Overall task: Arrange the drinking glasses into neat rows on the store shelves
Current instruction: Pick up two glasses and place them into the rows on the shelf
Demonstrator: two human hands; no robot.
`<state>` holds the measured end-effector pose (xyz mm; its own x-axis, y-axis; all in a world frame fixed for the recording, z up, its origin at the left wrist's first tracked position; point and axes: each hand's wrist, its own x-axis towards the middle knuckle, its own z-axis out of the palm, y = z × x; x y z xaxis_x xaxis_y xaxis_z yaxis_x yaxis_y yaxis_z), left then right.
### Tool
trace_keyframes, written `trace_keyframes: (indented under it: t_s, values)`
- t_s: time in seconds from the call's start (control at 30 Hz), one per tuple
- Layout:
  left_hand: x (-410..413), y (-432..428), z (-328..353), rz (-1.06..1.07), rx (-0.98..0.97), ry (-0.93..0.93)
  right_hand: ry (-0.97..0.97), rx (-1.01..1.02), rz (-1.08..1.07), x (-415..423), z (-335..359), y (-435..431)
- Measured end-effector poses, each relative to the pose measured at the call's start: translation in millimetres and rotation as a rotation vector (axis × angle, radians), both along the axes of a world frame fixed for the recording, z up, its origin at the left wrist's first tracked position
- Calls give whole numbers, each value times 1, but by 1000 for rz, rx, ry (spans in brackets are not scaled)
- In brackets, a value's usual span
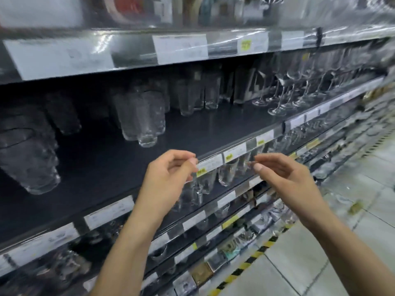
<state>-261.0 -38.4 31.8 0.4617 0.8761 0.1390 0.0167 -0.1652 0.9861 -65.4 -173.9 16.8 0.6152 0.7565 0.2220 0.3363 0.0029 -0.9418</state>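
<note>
Our left hand [171,174] and right hand [286,178] hover loosely curled, holding nothing, before the shelf edge [235,151]. Beyond, tumblers [143,122] stand mid-shelf, stemmed glasses [277,99] far right. We judge them light, slick, brittle: grip each round its wall, low.

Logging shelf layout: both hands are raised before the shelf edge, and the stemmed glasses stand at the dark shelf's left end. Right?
No: the head view shows the stemmed glasses at the right end of the dark shelf. The left hand and right hand are indeed raised before its edge.
</note>
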Motion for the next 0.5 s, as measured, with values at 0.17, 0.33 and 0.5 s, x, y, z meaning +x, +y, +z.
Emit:
trace_keyframes:
  t_s: [0.17,0.33,0.5]
  values:
    - [73,0,2,41,-22,18,7,-43,22,78,4,2]
    - [127,17,4,96,-29,53,8,-53,44,140,5,27]
    - [181,42,-4,147,-62,75,19,-36,56,197,5,69]
